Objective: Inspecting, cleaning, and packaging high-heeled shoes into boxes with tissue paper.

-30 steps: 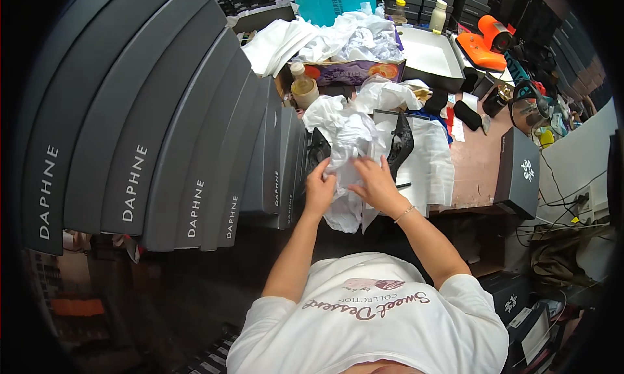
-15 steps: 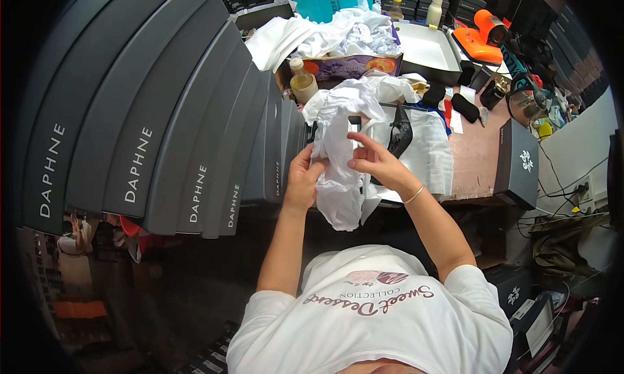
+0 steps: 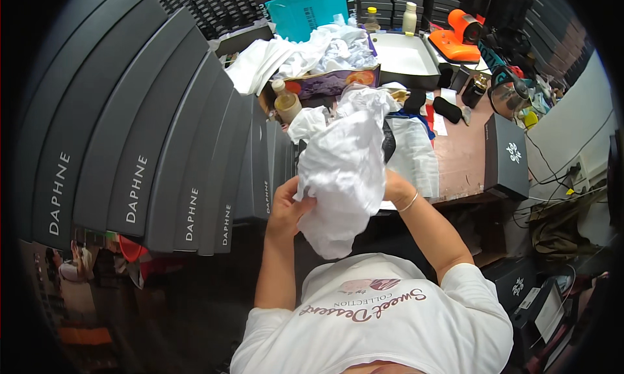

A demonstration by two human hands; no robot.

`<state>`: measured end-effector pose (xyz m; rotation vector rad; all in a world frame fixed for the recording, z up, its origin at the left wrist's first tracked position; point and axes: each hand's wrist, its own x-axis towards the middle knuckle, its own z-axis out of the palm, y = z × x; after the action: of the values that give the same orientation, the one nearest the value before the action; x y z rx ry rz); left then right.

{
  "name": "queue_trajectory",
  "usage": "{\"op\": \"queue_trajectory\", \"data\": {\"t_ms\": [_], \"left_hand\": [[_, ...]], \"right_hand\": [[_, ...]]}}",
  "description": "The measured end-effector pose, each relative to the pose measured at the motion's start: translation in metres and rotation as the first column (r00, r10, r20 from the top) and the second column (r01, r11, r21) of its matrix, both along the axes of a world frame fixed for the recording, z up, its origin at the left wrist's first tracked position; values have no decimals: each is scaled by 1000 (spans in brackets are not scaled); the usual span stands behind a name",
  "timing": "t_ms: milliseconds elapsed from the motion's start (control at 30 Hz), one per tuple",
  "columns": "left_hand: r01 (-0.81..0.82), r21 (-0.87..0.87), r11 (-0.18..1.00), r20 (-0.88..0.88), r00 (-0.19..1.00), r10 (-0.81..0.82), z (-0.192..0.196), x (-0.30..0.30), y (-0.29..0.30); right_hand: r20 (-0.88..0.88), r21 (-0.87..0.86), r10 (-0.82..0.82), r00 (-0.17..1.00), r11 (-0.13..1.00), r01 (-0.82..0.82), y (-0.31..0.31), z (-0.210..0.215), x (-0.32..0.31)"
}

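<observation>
A large crumpled sheet of white tissue paper (image 3: 341, 172) hangs in front of me at the table's near edge. My left hand (image 3: 290, 205) is closed on its left side, thumb against the paper. At the paper's right edge is my right hand (image 3: 394, 187); its fingers are hidden behind the sheet. Behind the paper, a dark shoe (image 3: 389, 143) shows only in part. White lining paper (image 3: 413, 154) lies spread to the right of it.
Tall stacks of dark grey shoeboxes (image 3: 130, 140) fill the left side. Farther back stand a purple carton (image 3: 331, 82) heaped with tissue, a bottle (image 3: 286, 102), an open white-lined box (image 3: 406, 56) and an orange device (image 3: 458, 41). A dark box (image 3: 507, 156) stands at the right.
The white tissue paper has been opened out wider and now covers more of the shoe. My right hand has gone from above the paper to behind its right edge.
</observation>
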<state>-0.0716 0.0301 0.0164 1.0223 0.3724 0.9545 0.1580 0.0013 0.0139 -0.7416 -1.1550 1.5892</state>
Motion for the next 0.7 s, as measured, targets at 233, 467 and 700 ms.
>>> {"op": "queue_trajectory", "data": {"t_ms": [233,467,700], "left_hand": [[-292,171,941,-307,892,332,-27,0,5],[-293,606,739,-239,819,521,-23,2,7],[-33,857,514,-265,828,495,23,31,-2]], "right_hand": [[259,177,-363,895,929,326,-17,-1,12],[459,549,-546,701,795,260,-38,7,54],[359,369,-265,895,921,125,-37,38,93]]}}
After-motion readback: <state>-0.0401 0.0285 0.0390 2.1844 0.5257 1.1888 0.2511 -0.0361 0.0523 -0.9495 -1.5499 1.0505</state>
